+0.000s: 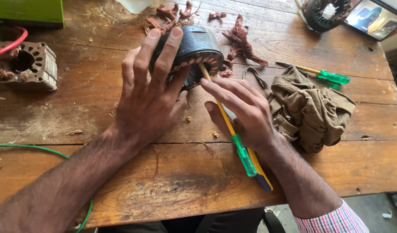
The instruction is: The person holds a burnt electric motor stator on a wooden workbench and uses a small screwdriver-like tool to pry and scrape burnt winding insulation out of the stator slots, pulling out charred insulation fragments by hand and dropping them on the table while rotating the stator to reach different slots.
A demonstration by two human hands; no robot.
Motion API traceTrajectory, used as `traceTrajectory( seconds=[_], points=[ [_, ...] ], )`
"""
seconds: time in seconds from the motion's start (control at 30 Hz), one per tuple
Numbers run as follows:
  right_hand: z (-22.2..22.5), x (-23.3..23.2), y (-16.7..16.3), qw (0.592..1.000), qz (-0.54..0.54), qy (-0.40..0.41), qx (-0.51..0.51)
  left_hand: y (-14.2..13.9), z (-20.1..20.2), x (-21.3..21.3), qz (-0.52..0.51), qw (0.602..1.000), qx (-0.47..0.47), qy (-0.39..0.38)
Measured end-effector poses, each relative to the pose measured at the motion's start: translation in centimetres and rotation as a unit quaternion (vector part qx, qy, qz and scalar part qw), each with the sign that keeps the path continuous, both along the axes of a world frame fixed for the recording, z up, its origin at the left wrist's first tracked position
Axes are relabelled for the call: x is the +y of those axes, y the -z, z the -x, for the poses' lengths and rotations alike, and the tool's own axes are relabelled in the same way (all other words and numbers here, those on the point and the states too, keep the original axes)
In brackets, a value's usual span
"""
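Worn wooden table [172, 190], scattered with copper wire scraps [243, 41]. Left hand [149, 99]: fingers spread over a round dark motor stator [198, 49] near the far middle of the table, steadying it. Right hand [243, 112]: grip pinched on a yellow-shafted screwdriver [230, 127] with green handle, tip in the stator's face; apparently a second, yellow-and-dark tool lies under the palm. Right of it: crumpled olive cloth [310, 110], another green-handled screwdriver [323, 74]. Far left: square stator core [32, 64].
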State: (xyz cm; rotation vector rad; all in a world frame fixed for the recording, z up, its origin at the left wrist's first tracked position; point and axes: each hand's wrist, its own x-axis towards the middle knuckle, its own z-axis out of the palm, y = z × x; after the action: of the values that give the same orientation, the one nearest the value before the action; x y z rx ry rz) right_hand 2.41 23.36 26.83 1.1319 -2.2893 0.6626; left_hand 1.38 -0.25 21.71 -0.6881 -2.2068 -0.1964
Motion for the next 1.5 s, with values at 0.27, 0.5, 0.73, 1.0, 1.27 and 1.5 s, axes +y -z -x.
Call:
traceTrajectory(
  seconds=[0.27,0.5,0.73,1.0,1.27,1.5],
  points=[
    [-0.6,1.0,0.1,0.997,0.073,0.033,-0.017,-2.5,0.7,-0.6,-0.225,0.964,-0.019,0.143],
    [-0.6,1.3,0.1,0.998,0.054,0.02,0.001,-3.6,1.3,-1.5,-0.408,0.861,-0.227,0.205],
    [-0.1,1.0,1.1,0.989,0.12,0.082,0.03,-4.7,1.1,-3.0,-0.436,0.814,-0.319,0.215],
    [-0.1,0.5,0.2,0.993,0.068,0.085,-0.04,-3.5,0.7,-1.7,-0.123,0.955,-0.025,0.27],
    [0.9,-0.4,0.2,0.994,0.037,0.092,-0.048,-2.1,0.1,-1.6,0.02,0.985,0.093,0.142],
    [0.5,0.0,-0.1,0.994,0.045,0.094,-0.042,-1.7,-1.0,0.2,0.045,0.998,0.038,-0.031]
  ],
)
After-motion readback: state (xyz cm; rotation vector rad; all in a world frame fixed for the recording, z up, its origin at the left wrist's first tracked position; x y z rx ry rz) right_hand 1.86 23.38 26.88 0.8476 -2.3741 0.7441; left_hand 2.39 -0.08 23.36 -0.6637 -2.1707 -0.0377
